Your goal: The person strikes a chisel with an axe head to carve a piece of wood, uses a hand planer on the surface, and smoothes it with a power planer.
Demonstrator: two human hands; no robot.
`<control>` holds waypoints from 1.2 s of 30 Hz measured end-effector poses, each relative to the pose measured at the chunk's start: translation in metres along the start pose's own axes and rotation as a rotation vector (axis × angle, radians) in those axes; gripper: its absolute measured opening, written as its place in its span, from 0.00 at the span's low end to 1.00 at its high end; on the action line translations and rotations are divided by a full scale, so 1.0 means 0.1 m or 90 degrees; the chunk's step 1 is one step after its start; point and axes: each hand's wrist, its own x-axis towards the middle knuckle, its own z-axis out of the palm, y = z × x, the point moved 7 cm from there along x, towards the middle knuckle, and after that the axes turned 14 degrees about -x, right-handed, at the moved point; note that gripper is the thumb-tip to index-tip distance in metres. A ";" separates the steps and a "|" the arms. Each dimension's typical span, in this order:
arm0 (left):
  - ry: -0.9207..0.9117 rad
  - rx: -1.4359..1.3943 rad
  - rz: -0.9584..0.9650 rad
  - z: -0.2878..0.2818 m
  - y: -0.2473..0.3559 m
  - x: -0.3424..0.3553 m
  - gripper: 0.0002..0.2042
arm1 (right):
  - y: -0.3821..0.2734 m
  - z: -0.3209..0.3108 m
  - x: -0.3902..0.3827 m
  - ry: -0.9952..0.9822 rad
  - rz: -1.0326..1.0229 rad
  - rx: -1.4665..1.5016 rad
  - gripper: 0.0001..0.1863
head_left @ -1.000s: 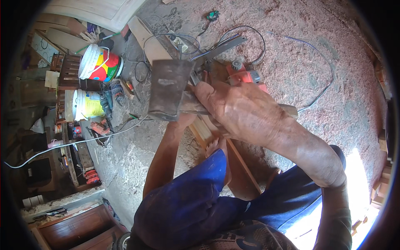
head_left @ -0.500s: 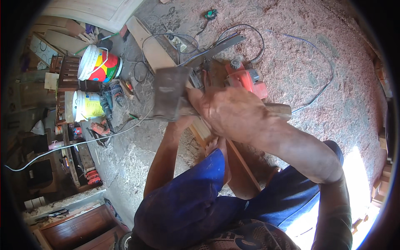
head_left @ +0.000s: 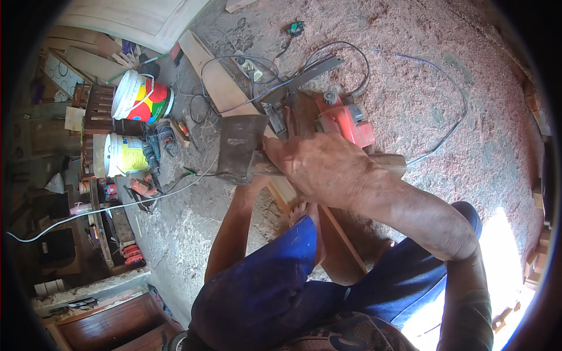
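My right hand [head_left: 322,167] is closed round the wooden handle of a hatchet [head_left: 239,145], whose broad dark blade points left. The butt of the handle sticks out to the right beyond my fist. Beneath the blade is my left hand [head_left: 253,188]; only its wrist and heel show, and the fingers are hidden. A pale strip of wood [head_left: 283,195] runs under the hatchet, close to my left wrist and my bare foot [head_left: 304,213]. A thin board [head_left: 345,240] slants between my legs.
Beyond my hands lie a red power planer [head_left: 348,123], a handsaw [head_left: 313,73], pliers [head_left: 291,120] and a long plank [head_left: 216,79]. Cables loop over the shavings-strewn floor. Two paint buckets [head_left: 132,96] and a drill [head_left: 152,149] stand or lie at left.
The hatchet and my right hand have come down a little toward me. The blade, blurred before, now looks sharp. My left arm has barely shifted.
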 end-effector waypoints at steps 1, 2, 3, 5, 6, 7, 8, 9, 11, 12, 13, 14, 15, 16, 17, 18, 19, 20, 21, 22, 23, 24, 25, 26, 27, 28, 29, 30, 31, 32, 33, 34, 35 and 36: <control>-0.010 -0.017 0.003 -0.05 -0.07 -0.01 0.13 | -0.03 -0.10 -0.01 0.037 0.000 0.014 0.23; -0.048 0.068 0.018 -0.07 -0.07 0.04 0.12 | -0.04 -0.21 -0.04 0.074 0.007 0.026 0.24; -0.053 0.110 0.018 -0.07 -0.10 0.01 0.13 | -0.04 -0.28 -0.06 0.111 0.013 0.037 0.24; -0.033 0.158 0.013 -0.06 -0.17 -0.06 0.14 | -0.01 0.18 -0.02 0.033 0.031 0.027 0.25; -0.008 0.164 0.015 -0.08 -0.18 -0.04 0.14 | 0.03 0.26 0.03 0.004 0.041 0.015 0.25; 0.006 0.183 0.020 -0.11 -0.18 -0.02 0.15 | 0.03 0.27 0.01 0.006 0.042 0.042 0.24; 0.016 0.200 0.028 -0.11 -0.16 0.05 0.16 | 0.04 0.22 0.00 0.016 0.035 0.027 0.23; 0.016 0.228 0.029 -0.06 -0.09 0.05 0.17 | 0.03 0.19 -0.01 0.018 0.028 0.020 0.23; 0.016 0.283 0.034 0.04 0.10 0.11 0.21 | 0.06 0.08 -0.04 0.023 0.028 0.028 0.22; 0.017 0.313 0.039 0.07 0.19 0.15 0.23 | 0.08 -0.01 -0.05 0.029 0.033 0.044 0.22; 0.018 0.343 0.043 0.08 0.23 0.18 0.25 | 0.11 -0.09 -0.05 0.035 0.039 0.059 0.22; 0.037 0.334 0.034 0.04 0.26 0.23 0.25 | 0.14 -0.17 -0.04 0.043 0.044 0.080 0.21; 0.055 0.326 0.025 0.00 0.28 0.30 0.24 | 0.17 -0.24 -0.05 0.051 0.049 0.101 0.21; 0.076 0.284 0.024 -0.01 0.32 0.31 0.23 | 0.20 -0.29 -0.06 0.059 0.053 0.122 0.21; 0.095 0.240 0.027 0.01 0.40 0.36 0.21 | 0.24 -0.36 -0.08 0.078 0.054 0.129 0.22; 0.107 0.182 0.037 0.11 0.45 0.35 0.19 | 0.27 -0.36 -0.10 0.091 0.059 0.139 0.23; 0.120 0.125 0.046 0.19 0.48 0.34 0.16 | 0.31 -0.36 -0.12 0.104 0.064 0.148 0.25; 0.135 0.071 0.054 0.21 0.53 0.32 0.14 | 0.33 -0.36 -0.13 0.106 0.070 0.159 0.25; 0.111 0.082 0.023 0.21 0.52 0.32 0.15 | 0.35 -0.36 -0.15 0.108 0.076 0.171 0.25; 0.087 0.094 -0.009 0.19 0.50 0.32 0.17 | 0.37 -0.34 -0.16 0.110 0.081 0.182 0.25; 0.087 0.087 -0.013 0.22 0.55 0.30 0.18 | 0.37 -0.34 -0.18 0.135 0.076 0.188 0.25; 0.081 0.077 -0.014 0.29 0.64 0.32 0.19 | 0.39 -0.35 -0.21 0.162 0.073 0.189 0.24; 0.094 0.047 0.014 0.46 0.73 0.33 0.19 | 0.40 -0.36 -0.23 0.189 0.071 0.190 0.23; 0.107 0.021 0.041 0.55 0.82 0.33 0.20 | 0.41 -0.34 -0.23 0.195 0.068 0.199 0.23; 0.108 0.028 -0.012 0.54 0.70 0.33 0.20 | 0.42 -0.32 -0.22 0.200 0.066 0.208 0.22; 0.106 0.023 -0.031 0.53 0.69 0.34 0.20 | 0.43 -0.32 -0.22 0.205 0.064 0.218 0.22; 0.104 0.016 -0.051 0.52 0.66 0.36 0.19 | 0.43 -0.32 -0.20 0.195 0.070 0.218 0.21; 0.100 0.009 -0.071 0.53 0.64 0.36 0.19 | 0.43 -0.32 -0.19 0.186 0.075 0.218 0.21; 0.101 0.012 -0.068 0.54 0.63 0.35 0.18 | 0.43 -0.32 -0.19 0.176 0.080 0.219 0.20; 0.100 0.013 -0.065 0.56 0.61 0.35 0.18 | 0.43 -0.32 -0.19 0.183 0.077 0.214 0.20; 0.099 0.014 -0.062 0.56 0.60 0.35 0.18 | 0.43 -0.31 -0.19 0.189 0.073 0.209 0.20; 0.090 0.019 -0.068 0.56 0.59 0.35 0.18 | 0.43 -0.31 -0.19 0.196 0.069 0.204 0.20; 0.081 0.023 -0.076 0.55 0.57 0.35 0.17 | 0.43 -0.30 -0.19 0.199 0.071 0.204 0.20; 0.072 0.028 -0.084 0.55 0.55 0.34 0.17 | 0.43 -0.30 -0.19 0.201 0.073 0.205 0.19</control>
